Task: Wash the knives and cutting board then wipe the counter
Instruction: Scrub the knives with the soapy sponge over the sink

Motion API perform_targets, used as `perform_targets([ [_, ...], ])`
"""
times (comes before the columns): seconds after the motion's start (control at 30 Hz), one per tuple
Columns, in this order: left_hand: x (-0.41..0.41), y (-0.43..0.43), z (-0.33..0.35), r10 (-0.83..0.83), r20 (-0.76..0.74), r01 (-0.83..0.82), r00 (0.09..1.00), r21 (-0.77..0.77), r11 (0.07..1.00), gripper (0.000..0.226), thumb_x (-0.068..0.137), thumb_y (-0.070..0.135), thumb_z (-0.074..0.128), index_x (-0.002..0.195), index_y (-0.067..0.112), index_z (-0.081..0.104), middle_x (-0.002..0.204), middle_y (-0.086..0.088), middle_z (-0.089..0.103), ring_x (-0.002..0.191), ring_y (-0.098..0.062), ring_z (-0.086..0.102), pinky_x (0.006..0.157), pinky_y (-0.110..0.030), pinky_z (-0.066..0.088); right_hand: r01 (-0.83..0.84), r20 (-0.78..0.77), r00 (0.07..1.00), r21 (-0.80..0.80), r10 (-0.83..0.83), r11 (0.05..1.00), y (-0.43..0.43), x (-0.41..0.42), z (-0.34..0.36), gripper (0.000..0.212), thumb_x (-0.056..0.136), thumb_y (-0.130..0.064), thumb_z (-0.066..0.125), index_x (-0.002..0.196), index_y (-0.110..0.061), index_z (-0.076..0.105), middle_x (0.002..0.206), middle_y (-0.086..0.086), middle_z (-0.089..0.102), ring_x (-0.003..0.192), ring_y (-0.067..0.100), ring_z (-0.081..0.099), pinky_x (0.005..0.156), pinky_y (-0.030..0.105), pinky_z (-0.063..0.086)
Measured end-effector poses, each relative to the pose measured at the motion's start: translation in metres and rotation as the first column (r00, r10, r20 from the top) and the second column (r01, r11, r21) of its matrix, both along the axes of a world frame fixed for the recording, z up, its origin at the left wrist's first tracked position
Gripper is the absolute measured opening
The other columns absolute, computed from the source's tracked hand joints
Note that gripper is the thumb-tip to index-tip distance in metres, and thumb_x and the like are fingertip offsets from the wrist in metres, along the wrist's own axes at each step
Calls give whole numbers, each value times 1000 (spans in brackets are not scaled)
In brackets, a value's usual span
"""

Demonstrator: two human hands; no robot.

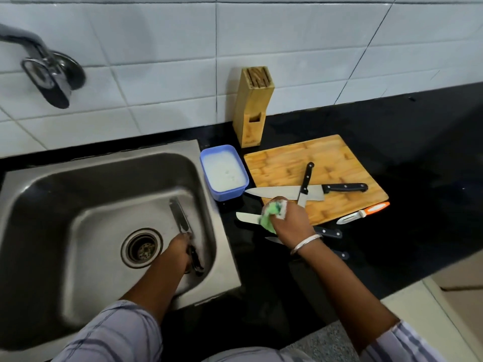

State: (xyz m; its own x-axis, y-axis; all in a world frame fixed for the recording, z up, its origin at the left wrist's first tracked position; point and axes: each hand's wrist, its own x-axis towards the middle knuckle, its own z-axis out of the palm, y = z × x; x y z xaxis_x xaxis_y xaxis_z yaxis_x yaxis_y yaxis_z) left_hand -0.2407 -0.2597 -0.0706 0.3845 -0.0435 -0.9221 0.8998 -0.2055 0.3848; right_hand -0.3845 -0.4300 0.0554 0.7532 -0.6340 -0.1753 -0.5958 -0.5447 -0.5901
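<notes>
Holding a black-handled knife [179, 220] low in the sink [104, 178], the left hand [180, 250] curls round its handle; the right hand [287, 224] clutches a green sponge [270, 214] over the counter [405, 142] (best wiped from the spine, edge turned away from the fingers).

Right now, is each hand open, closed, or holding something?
Left hand: closed, its grip on the handle of a knife in the sink.
Right hand: closed, its grip on a green sponge.
</notes>
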Motion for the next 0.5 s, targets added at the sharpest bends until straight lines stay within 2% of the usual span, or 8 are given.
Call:
perform_targets([
  [0.07, -3, -1, 0, -21, 17, 21, 1000, 6, 1000, 30, 95, 23, 54, 69, 8, 49, 56, -11, 52, 57, -24, 44, 54, -30, 39, -76, -85, 994, -88, 68, 993, -7, 2, -9, 23, 86, -14, 50, 102, -9, 66, 102, 13, 68, 98, 30, 62, 74, 26, 40],
  [0.13, -4, 0, 0, -12, 19, 12, 1000, 0, 1000, 30, 95, 18, 54, 68, 9, 45, 65, -10, 49, 59, -24, 44, 60, -33, 41, -148, -102, 986, -130, 135, 980, -7, 3, -15, 26, 83, -26, 51, 99, -11, 65, 100, 11, 67, 98, 29, 62, 74, 26, 40],
  [0.2, -3, 4, 1, 28, 34, -28, 999, -8, 1000, 29, 94, 18, 53, 68, 10, 43, 71, -9, 46, 59, -22, 41, 61, -34, 38, -197, -111, 977, -148, 182, 969, -3, 7, -20, 32, 79, -31, 61, 105, -12, 63, 103, 10, 65, 100, 27, 60, 82, 27, 44],
  [0.27, -3, 10, 0, 39, 54, -38, 998, -12, 999, 26, 94, 19, 47, 69, 11, 44, 70, -8, 43, 56, -21, 36, 55, -30, 32, -290, -198, 948, -227, 247, 930, 1, 11, -24, 45, 77, -40, 66, 114, -15, 58, 110, 8, 61, 107, 26, 55, 91, 30, 44],
  [0.37, -3, 12, 2, 42, 92, -39, 995, -42, 998, 24, 96, 20, 44, 72, 14, 48, 72, -6, 43, 58, -21, 38, 59, -33, 37, -429, -311, 895, -400, 320, 810, 5, 15, -27, 46, 82, -45, 60, 115, -14, 56, 115, 8, 56, 110, 27, 51, 92, 33, 40],
  [0.43, -2, 9, 10, 42, 127, -37, 991, -47, 998, 18, 96, 22, 44, 83, 16, 54, 79, -4, 47, 63, -20, 43, 64, -34, 42, -491, -344, 867, -469, 360, 734, 6, 20, -27, 39, 85, -38, 57, 113, -10, 57, 114, 10, 57, 108, 29, 53, 88, 33, 41],
  [0.5, 0, 6, 18, 45, 161, -35, 986, -68, 997, 14, 97, 23, 43, 99, 17, 56, 90, -4, 52, 67, -19, 49, 68, -33, 44, -558, -377, 830, -550, 412, 621, 8, 23, -26, 38, 80, -36, 65, 105, -7, 62, 106, 11, 61, 100, 29, 58, 81, 32, 45],
])
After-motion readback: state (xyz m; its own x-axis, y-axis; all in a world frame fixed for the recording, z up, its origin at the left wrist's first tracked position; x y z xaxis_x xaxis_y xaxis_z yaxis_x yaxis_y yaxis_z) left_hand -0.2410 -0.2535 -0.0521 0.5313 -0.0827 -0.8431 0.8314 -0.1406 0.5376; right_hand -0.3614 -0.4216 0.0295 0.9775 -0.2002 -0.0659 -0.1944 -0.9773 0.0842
